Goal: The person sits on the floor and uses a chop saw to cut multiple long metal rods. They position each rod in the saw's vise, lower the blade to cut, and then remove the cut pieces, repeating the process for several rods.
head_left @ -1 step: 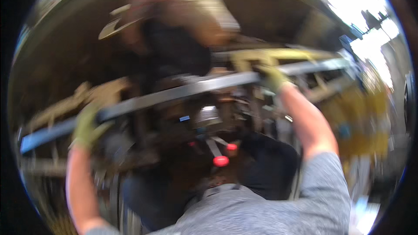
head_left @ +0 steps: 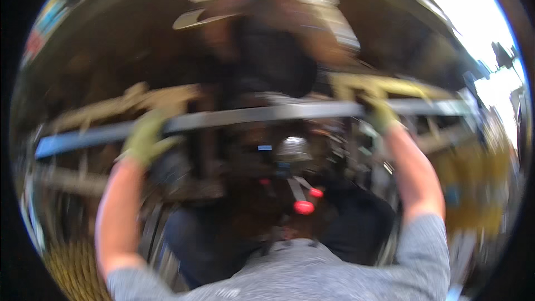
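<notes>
A long, straight silver metal bar (head_left: 278, 113) spans the view from left to right, its left end tinted blue. My left hand (head_left: 146, 138), in a yellow-green work glove, is wrapped round the bar left of the middle, thumb pointing right. Farther right, my right hand (head_left: 382, 114), gloved alike, is closed on the same bar with its fingers partly hidden by blur. Behind the bar lie a tan support (head_left: 134, 100) on the left and a yellow frame (head_left: 401, 86) on the right. Whether the bar rests on them I cannot tell.
Directly below the bar's middle stand levers with red knobs (head_left: 304, 207), near a rounded silver part (head_left: 293, 149). Beyond the bar rises a blurred, large dark and beige machine (head_left: 273, 44). Yellow material (head_left: 468, 189) stands at the right, and a yellowish ribbed pile (head_left: 72, 270) at lower left.
The view has turned, so the scene sits farther right and the bar looks more level. Both hands keep their grip on the bar.
</notes>
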The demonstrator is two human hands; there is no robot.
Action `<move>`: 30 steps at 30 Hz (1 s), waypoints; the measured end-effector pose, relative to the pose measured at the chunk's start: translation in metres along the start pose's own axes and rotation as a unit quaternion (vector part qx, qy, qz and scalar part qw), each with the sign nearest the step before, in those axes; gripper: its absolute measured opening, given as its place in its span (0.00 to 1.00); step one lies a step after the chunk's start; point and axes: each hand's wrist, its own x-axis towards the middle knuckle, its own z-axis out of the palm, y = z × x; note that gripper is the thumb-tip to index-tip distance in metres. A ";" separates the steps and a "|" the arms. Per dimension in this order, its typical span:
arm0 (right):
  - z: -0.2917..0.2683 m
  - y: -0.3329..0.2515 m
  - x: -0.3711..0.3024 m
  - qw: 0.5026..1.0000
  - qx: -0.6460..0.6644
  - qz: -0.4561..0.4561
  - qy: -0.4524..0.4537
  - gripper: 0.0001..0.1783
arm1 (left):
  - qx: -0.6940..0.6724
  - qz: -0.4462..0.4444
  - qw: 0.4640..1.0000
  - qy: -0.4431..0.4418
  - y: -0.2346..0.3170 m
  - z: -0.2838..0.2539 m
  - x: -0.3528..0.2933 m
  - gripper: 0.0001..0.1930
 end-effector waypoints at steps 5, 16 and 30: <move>-0.005 0.010 -0.005 0.905 -0.381 -0.185 0.047 0.34 | -0.027 0.007 1.000 -0.002 0.034 0.041 0.023 0.30; -0.050 0.059 -0.001 0.884 -0.432 -0.172 0.053 0.42 | -0.033 -0.054 0.995 -0.071 -0.011 -0.010 -0.004 0.36; 0.007 0.027 0.001 0.853 -0.481 -0.197 0.047 0.34 | 0.159 -0.241 0.948 -0.134 -0.086 -0.080 -0.073 0.27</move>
